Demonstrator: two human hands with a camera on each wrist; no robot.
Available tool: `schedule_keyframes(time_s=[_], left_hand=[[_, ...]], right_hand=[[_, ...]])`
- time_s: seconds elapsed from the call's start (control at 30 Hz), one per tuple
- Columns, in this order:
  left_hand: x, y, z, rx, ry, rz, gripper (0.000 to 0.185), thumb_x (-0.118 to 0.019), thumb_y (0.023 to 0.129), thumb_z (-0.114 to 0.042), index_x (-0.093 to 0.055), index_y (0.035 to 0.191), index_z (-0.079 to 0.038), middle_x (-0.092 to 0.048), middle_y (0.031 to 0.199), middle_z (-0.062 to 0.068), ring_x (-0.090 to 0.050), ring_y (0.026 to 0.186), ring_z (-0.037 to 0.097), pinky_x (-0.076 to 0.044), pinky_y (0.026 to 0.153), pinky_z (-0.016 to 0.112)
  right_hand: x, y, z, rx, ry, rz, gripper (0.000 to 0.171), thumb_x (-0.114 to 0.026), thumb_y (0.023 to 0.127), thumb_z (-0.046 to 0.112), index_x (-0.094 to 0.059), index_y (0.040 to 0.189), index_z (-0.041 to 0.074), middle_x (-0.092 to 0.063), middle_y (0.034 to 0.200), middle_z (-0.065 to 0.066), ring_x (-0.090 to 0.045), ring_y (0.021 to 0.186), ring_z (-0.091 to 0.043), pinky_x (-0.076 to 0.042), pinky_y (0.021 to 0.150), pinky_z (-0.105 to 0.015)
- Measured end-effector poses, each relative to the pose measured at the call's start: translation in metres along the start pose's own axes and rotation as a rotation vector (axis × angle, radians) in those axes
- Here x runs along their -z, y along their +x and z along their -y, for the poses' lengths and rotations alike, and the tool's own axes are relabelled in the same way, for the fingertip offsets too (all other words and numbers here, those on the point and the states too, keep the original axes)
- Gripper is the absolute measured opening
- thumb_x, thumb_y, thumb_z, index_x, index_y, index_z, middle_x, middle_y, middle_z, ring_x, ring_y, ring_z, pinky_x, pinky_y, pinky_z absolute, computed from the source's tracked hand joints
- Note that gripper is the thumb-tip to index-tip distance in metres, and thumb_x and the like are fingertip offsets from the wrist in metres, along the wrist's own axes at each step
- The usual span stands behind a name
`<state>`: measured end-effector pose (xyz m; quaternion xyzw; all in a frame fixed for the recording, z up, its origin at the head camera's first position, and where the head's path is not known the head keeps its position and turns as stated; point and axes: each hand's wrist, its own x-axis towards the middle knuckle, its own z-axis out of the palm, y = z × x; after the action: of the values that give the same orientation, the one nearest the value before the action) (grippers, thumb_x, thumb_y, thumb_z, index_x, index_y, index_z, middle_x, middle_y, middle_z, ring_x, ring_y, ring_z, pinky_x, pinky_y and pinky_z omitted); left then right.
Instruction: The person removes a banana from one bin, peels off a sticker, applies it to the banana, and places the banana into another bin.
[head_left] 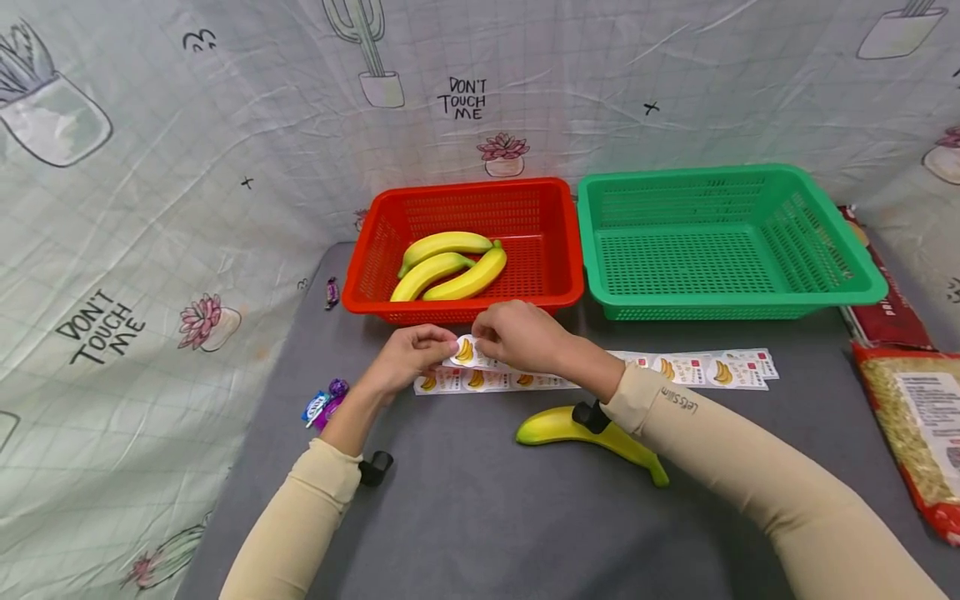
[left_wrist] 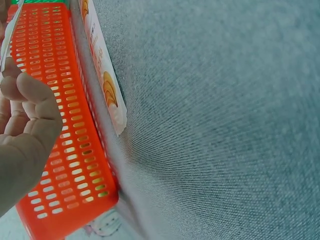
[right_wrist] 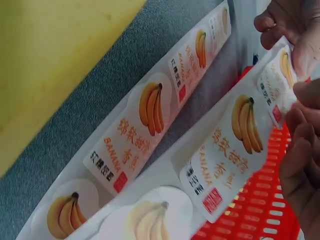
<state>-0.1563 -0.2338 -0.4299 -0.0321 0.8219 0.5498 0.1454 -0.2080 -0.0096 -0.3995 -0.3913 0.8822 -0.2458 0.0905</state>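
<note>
My left hand (head_left: pixel 405 358) pinches the end of a strip of banana stickers (head_left: pixel 466 351) between thumb and finger. On the same end, the fingers of my right hand (head_left: pixel 521 335) pinch close beside it. The right wrist view shows this strip lifted at a slant, with both hands' fingertips at its far end. A second sticker strip (head_left: pixel 450 382) lies flat on the table below it. Nearer to me, a banana (head_left: pixel 551 427) rests on the table, partly behind the right wrist's camera.
Behind the hands stands a red basket (head_left: pixel 573 250) holding three bananas (head_left: pixel 476 275). To its right is a green basket (head_left: pixel 810 287). Wrapped candies (head_left: pixel 322 407) lie at the left, another small candy (head_left: pixel 332 293) farther back. Food packets (head_left: pixel 915 417) line the right edge.
</note>
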Motion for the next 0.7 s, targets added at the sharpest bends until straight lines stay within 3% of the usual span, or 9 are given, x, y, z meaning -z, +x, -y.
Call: schedule_keyframes(time_s=[0.27,0.47,0.7], left_hand=[[-0.0008,0.0026,0.0009,0.009,-0.066,0.021,0.03,-0.067,0.1,-0.024,-0.069,0.12,-0.002,-0.075,0.096,0.0,-0.066,0.085,0.023,-0.058,0.077,0.03],[-0.0012,0.0051,0.0001,0.011,-0.111,0.032,0.032,-0.064,0.102,-0.02,-0.066,0.124,0.003,-0.07,0.082,-0.005,-0.063,0.071,0.015,-0.056,0.068,0.027],[-0.0047,0.0067,0.0049,0.018,-0.115,0.04,0.029,-0.064,0.101,-0.018,-0.066,0.121,0.003,-0.069,0.077,-0.006,-0.063,0.07,0.014,-0.056,0.068,0.027]], right_hand=[[-0.005,0.0009,-0.0006,-0.009,-0.027,-0.058,0.011,-0.069,0.096,0.022,-0.077,0.103,0.016,-0.073,0.094,0.003,-0.06,0.079,-0.014,-0.052,0.073,-0.029],[-0.0037,-0.0014,-0.0019,-0.006,-0.035,-0.072,0.009,-0.069,0.097,0.02,-0.077,0.098,0.016,-0.073,0.09,0.003,-0.059,0.075,-0.014,-0.05,0.069,-0.028],[-0.0056,-0.0044,-0.0055,-0.022,-0.015,-0.054,0.01,-0.069,0.097,0.021,-0.077,0.1,0.016,-0.072,0.091,0.003,-0.058,0.075,-0.013,-0.05,0.069,-0.026]])
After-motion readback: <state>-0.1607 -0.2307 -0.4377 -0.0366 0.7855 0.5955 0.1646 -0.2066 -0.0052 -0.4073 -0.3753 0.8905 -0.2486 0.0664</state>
